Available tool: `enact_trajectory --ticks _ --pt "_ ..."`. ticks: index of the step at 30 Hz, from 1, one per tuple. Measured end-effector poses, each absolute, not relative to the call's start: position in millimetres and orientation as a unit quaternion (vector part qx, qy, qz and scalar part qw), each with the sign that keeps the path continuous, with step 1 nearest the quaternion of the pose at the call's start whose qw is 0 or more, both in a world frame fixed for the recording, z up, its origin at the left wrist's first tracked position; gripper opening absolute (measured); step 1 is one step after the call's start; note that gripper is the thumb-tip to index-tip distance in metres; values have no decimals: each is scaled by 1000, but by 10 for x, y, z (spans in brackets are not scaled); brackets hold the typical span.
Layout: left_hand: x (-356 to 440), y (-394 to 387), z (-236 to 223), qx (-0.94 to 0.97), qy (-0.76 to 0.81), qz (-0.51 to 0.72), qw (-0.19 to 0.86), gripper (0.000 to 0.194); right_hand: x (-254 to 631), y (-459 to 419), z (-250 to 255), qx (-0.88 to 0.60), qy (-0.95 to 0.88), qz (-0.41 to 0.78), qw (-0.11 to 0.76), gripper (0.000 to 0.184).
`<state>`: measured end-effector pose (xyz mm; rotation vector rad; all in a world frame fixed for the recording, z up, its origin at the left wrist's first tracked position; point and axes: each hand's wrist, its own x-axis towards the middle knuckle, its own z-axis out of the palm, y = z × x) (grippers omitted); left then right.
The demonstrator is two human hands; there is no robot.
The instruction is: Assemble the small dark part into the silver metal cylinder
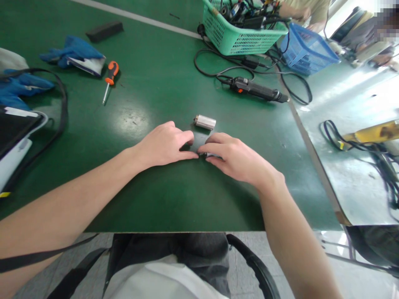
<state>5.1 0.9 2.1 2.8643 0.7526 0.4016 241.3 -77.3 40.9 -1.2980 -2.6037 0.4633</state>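
My right hand (229, 154) rests low over the green table, its thumb and fingers closed around a small silvery part with a dark end (203, 154), mostly hidden under the fingers. To its left, my left hand (170, 145) lies with thumb and forefinger apart and nothing between them. The left thumb tip comes close to the part's dark end; whether they touch I cannot tell. Just beyond both hands, a silver metal cylinder (205, 122) lies on its side, a small brassy fitting at its left end.
A corded black electric screwdriver (258, 89) lies at the right, below a green basket (229, 41) of tools and cables and a blue basket (308, 50). An orange-handled screwdriver (111, 74), blue gloves (75, 52) and a dark block (105, 31) are farther left. People sit beyond.
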Motion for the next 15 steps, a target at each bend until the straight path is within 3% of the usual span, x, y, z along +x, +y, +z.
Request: enact_trajectory --ticks 7,15 --pt "46 3 28 952 261 140 79 40 3172 -648 338 -622 -783 10 16 24" --pt "73 -3 32 952 263 137 79 38 3589 -506 177 -707 -702 -27 81 41"
